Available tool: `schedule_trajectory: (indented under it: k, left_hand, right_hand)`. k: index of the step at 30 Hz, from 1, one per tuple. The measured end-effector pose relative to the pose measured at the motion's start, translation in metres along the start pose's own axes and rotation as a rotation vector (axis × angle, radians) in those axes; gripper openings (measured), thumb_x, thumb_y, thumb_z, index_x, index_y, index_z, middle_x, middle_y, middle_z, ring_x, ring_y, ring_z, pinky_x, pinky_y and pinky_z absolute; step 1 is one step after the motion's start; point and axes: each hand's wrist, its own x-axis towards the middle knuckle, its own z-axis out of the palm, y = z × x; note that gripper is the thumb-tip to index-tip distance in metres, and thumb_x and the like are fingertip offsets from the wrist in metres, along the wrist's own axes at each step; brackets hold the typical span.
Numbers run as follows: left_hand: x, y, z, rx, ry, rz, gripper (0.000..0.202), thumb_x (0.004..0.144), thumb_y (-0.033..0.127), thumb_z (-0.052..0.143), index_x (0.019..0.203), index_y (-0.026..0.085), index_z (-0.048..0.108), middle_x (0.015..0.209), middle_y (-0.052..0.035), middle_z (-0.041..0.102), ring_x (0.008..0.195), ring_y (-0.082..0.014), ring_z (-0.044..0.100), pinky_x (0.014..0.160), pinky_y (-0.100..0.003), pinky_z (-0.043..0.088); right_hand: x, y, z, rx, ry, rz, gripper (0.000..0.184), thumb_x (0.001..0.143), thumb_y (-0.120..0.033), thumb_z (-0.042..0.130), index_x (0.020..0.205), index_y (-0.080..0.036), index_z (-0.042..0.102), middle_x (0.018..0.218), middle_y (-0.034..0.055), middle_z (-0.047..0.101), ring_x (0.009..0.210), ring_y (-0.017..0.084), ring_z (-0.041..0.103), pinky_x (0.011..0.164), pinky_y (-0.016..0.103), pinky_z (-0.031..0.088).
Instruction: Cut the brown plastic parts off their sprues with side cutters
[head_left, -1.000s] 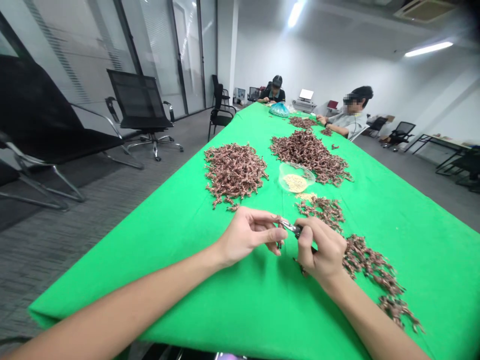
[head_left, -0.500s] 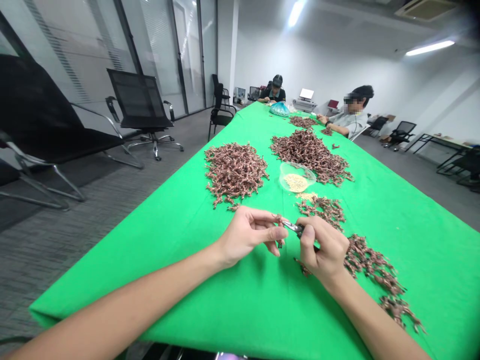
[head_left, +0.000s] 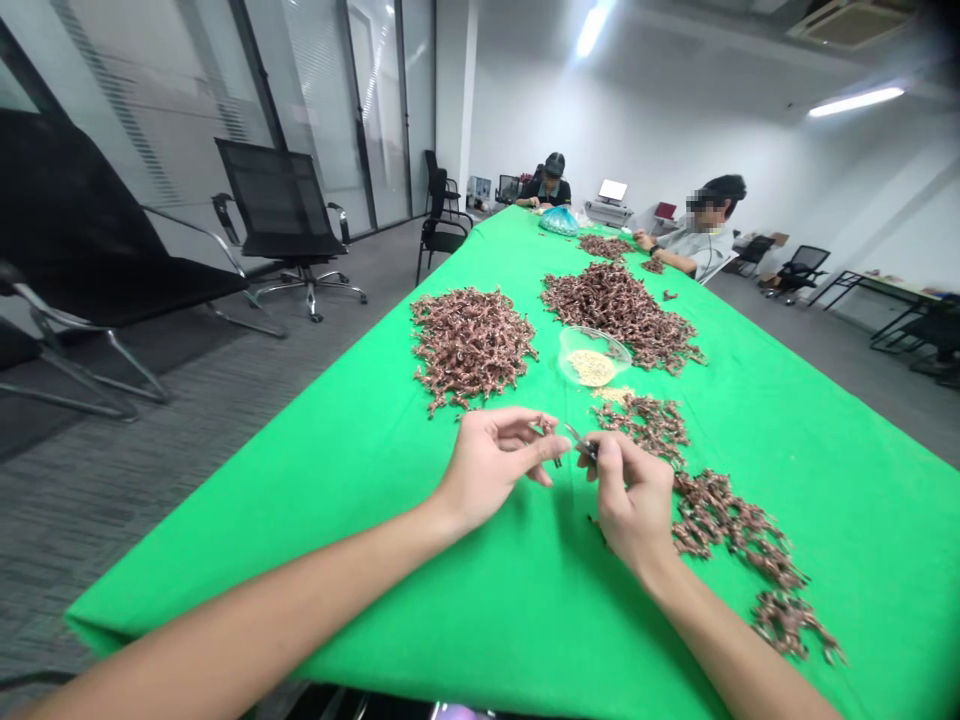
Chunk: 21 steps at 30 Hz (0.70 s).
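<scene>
My left hand [head_left: 501,450] pinches a small brown figure [head_left: 550,428] between thumb and fingers, and the fingers hide much of it. Close by on the right, my right hand [head_left: 636,495] grips pliers [head_left: 591,449] with silver jaws and a dark handle. The jaw tips point at the figure, with a small gap seeming to separate them. Beyond my left hand lies a heap of similar brown figures [head_left: 472,345]. Smaller groups of brown figures [head_left: 649,425] are spread past my right hand, and more figures [head_left: 735,525] lie beside its wrist.
A clear bowl [head_left: 622,352] of pale small pieces stands on the green-covered table [head_left: 360,590], before a large figure heap [head_left: 619,310]. A blue bag [head_left: 559,220] sits farther back. Two people [head_left: 551,185] work at the far end and right side. Black chairs [head_left: 281,200] stand on the left.
My right hand has moved slightly left and up, and the pliers have drawn away from the figure. The figure has shifted a little in my left fingers.
</scene>
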Motion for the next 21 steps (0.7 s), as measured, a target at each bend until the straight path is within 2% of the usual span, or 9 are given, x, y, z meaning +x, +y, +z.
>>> schedule_trajectory:
  k: [2, 4, 7, 11, 14, 17, 19, 20, 21]
  left_hand:
    - [0.004, -0.001, -0.003, -0.005, 0.051, -0.001, 0.043, 0.068, 0.04, 0.085, 0.094, 0.009, 0.072, 0.072, -0.0052, 0.073, 0.047, -0.0122, 0.064, 0.047, -0.023, 0.055]
    - [0.007, -0.002, -0.006, 0.011, 0.067, 0.008, 0.044, 0.067, 0.042, 0.085, 0.094, 0.009, 0.072, 0.069, -0.0049, 0.072, 0.045, -0.0116, 0.063, 0.046, -0.022, 0.053]
    - [0.008, -0.004, -0.009, 0.038, 0.065, 0.024, 0.046, 0.066, 0.042, 0.086, 0.094, 0.008, 0.072, 0.068, -0.0047, 0.072, 0.046, -0.0119, 0.063, 0.046, -0.022, 0.052]
    - [0.01, -0.005, -0.011, 0.078, 0.072, 0.062, 0.045, 0.067, 0.04, 0.086, 0.095, 0.008, 0.071, 0.07, -0.0054, 0.072, 0.048, -0.0124, 0.065, 0.047, -0.021, 0.053]
    - [0.012, -0.005, -0.014, 0.099, 0.076, 0.092, 0.044, 0.069, 0.041, 0.084, 0.094, 0.009, 0.071, 0.069, -0.005, 0.072, 0.048, -0.0116, 0.064, 0.047, -0.021, 0.053]
    - [0.014, -0.006, -0.016, 0.109, 0.08, 0.1, 0.044, 0.069, 0.044, 0.083, 0.092, 0.009, 0.072, 0.068, -0.0049, 0.071, 0.047, -0.0111, 0.063, 0.046, -0.021, 0.053]
    - [0.015, -0.009, -0.017, 0.121, 0.078, 0.103, 0.044, 0.069, 0.044, 0.083, 0.092, 0.009, 0.071, 0.07, -0.0055, 0.071, 0.048, -0.011, 0.062, 0.046, -0.021, 0.053]
    - [0.016, -0.01, -0.018, 0.13, 0.073, 0.103, 0.044, 0.069, 0.044, 0.083, 0.092, 0.009, 0.071, 0.071, -0.0061, 0.072, 0.048, -0.0111, 0.062, 0.045, -0.021, 0.053]
    - [0.016, -0.013, -0.018, 0.142, 0.064, 0.102, 0.044, 0.07, 0.044, 0.083, 0.092, 0.009, 0.071, 0.072, -0.0067, 0.072, 0.048, -0.0112, 0.062, 0.045, -0.022, 0.053]
  right_hand:
    - [0.002, 0.002, -0.001, 0.037, 0.002, 0.074, 0.035, 0.103, -0.036, 0.043, 0.082, -0.016, 0.065, 0.064, 0.0003, 0.06, 0.053, 0.014, 0.053, 0.05, 0.025, 0.04]
    - [0.003, 0.003, -0.002, 0.027, -0.025, 0.085, 0.037, 0.102, -0.038, 0.043, 0.08, -0.017, 0.064, 0.063, 0.0001, 0.059, 0.053, 0.014, 0.053, 0.051, 0.025, 0.039]
    - [0.002, 0.004, 0.001, -0.089, -0.108, 0.036, 0.034, 0.1, -0.038, 0.047, 0.078, -0.017, 0.063, 0.062, 0.0, 0.059, 0.052, 0.014, 0.052, 0.051, 0.026, 0.038]
    - [0.0, -0.001, 0.005, -0.311, -0.187, -0.065, 0.026, 0.094, -0.039, 0.056, 0.085, -0.017, 0.064, 0.072, 0.0039, 0.064, 0.061, 0.018, 0.059, 0.06, 0.029, 0.043]
    - [-0.009, -0.015, -0.009, -0.359, -0.207, -0.073, 0.025, 0.092, -0.042, 0.06, 0.091, -0.017, 0.063, 0.077, 0.0047, 0.065, 0.066, 0.021, 0.062, 0.063, 0.03, 0.046]
    - [-0.043, -0.037, -0.036, -0.281, -0.18, -0.033, 0.016, 0.092, -0.036, 0.059, 0.095, -0.02, 0.061, 0.079, 0.0047, 0.066, 0.065, 0.02, 0.062, 0.059, 0.029, 0.049]
    - [-0.083, -0.049, -0.054, -0.2, -0.141, -0.051, 0.013, 0.092, -0.027, 0.058, 0.102, -0.02, 0.06, 0.09, 0.0087, 0.069, 0.075, 0.023, 0.067, 0.065, 0.03, 0.054]
    - [-0.107, -0.053, -0.06, -0.177, -0.136, -0.054, 0.01, 0.091, -0.024, 0.058, 0.1, -0.021, 0.06, 0.094, 0.0101, 0.071, 0.08, 0.025, 0.069, 0.069, 0.032, 0.056]
    - [-0.133, -0.055, -0.064, -0.181, -0.149, -0.06, 0.004, 0.091, -0.02, 0.056, 0.092, -0.023, 0.059, 0.09, 0.0086, 0.072, 0.075, 0.024, 0.07, 0.067, 0.031, 0.057]
